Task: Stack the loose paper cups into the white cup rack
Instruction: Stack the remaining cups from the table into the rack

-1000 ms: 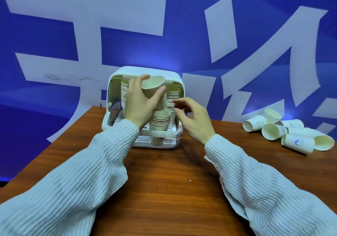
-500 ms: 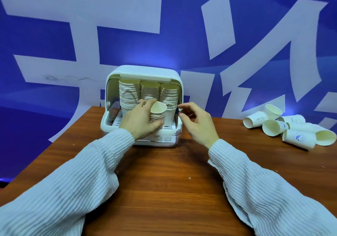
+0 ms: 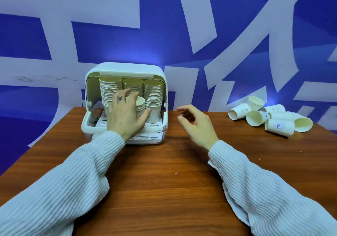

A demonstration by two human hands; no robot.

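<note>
The white cup rack (image 3: pixel 127 68) stands at the back left of the wooden table, its front open. Three tall stacks of upside-down paper cups (image 3: pixel 152 91) fill its rear. A short front stack of paper cups (image 3: pixel 140 104) stands mouth up inside. My left hand (image 3: pixel 125 115) reaches into the rack and wraps around this short stack, fingers curled on it. My right hand (image 3: pixel 195 122) hovers to the right of the rack, fingers apart, holding nothing. Several loose paper cups (image 3: pixel 268 117) lie on their sides at the far right.
The wooden table (image 3: pixel 164 190) runs from the front edge to a blue wall with big white characters. The rack's pale handle bar (image 3: pixel 87 126) sticks out at its front left.
My left hand brought one cup down onto the short front stack and stays on it. My right hand drew away from the rack to the right.
</note>
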